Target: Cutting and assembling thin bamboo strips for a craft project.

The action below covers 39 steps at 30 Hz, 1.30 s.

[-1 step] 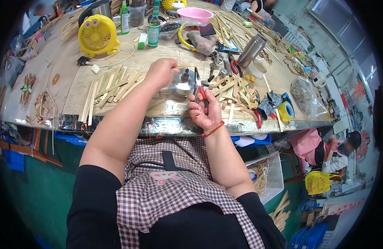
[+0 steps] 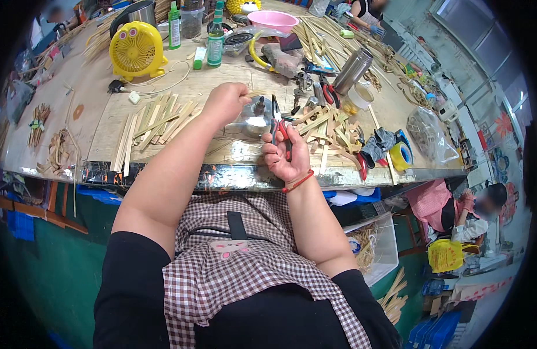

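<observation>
My left hand (image 2: 226,103) is closed in a pinch on a thin bamboo strip (image 2: 260,93) that runs to the right above the table. Red-handled pliers (image 2: 283,129) are wrapped in the fingers of my right hand (image 2: 287,156), jaws upward. Their tips meet the strip's right end; how firmly they grip it is too small to tell. Between and beyond my hands stands a shiny round metal piece with a dark upright nozzle (image 2: 259,107), resembling a small burner. No flame can be made out. A red cord circles my right wrist.
Bamboo strips (image 2: 154,123) lie left of my arm, and a pile of short pieces (image 2: 329,127) lies to the right. A yellow fan (image 2: 137,50), green bottle (image 2: 215,39) and steel flask (image 2: 354,71) stand farther back. Yellow tape (image 2: 401,156) sits near the front edge. Other people sit at the right.
</observation>
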Tool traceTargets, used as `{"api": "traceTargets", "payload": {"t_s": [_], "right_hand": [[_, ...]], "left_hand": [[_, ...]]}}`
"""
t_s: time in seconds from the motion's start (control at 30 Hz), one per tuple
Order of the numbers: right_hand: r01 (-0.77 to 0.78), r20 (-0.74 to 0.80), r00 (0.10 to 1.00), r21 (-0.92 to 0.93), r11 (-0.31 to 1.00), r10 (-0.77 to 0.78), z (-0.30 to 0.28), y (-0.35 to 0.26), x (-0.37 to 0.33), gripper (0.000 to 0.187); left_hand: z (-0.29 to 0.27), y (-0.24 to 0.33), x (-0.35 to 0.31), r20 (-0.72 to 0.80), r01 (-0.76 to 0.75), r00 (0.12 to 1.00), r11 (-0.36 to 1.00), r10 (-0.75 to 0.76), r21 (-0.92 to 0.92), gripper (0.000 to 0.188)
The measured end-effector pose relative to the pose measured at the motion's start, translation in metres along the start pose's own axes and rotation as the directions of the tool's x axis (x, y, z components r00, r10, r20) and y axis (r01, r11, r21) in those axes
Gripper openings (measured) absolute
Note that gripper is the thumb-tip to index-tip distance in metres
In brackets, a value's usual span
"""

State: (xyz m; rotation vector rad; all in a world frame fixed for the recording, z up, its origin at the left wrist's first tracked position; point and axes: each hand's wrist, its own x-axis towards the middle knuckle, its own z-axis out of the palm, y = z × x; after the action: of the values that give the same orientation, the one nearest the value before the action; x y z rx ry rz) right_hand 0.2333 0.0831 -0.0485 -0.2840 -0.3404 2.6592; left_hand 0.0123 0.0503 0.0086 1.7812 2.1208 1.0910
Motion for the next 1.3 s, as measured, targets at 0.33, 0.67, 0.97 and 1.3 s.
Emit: {"api": "traceTargets", "payload": {"t_s": [0.33, 0.67, 0.97, 1.3], "right_hand": [[0.05, -0.028, 0.998, -0.233, 0.971, -0.058, 0.014, -0.015, -0.011, 0.04], [0.036, 0.018, 0.999, 0.042, 0.998, -0.037, -0.002, 0.006, -0.002, 0.037], [0.105, -0.02, 0.994, -0.184, 0.977, -0.11, 0.016, -0.005, -0.011, 0.041], [0.007, 0.09, 0.996, -0.132, 0.991, 0.005, 0.0, -0.012, -0.008, 0.04]], "left_hand": [[-0.01, 0.003, -0.002, 0.015, -0.075, 0.997, 0.995, 0.074, 0.071, 0.018], [0.005, 0.001, -0.007, -0.014, 0.012, 1.0, 0.996, -0.013, -0.085, 0.019], [-0.004, -0.001, -0.007, -0.031, -0.071, 0.997, 0.997, 0.07, -0.027, 0.019], [-0.005, -0.007, -0.012, 0.027, -0.014, 1.0, 0.997, 0.012, 0.076, 0.019]]}}
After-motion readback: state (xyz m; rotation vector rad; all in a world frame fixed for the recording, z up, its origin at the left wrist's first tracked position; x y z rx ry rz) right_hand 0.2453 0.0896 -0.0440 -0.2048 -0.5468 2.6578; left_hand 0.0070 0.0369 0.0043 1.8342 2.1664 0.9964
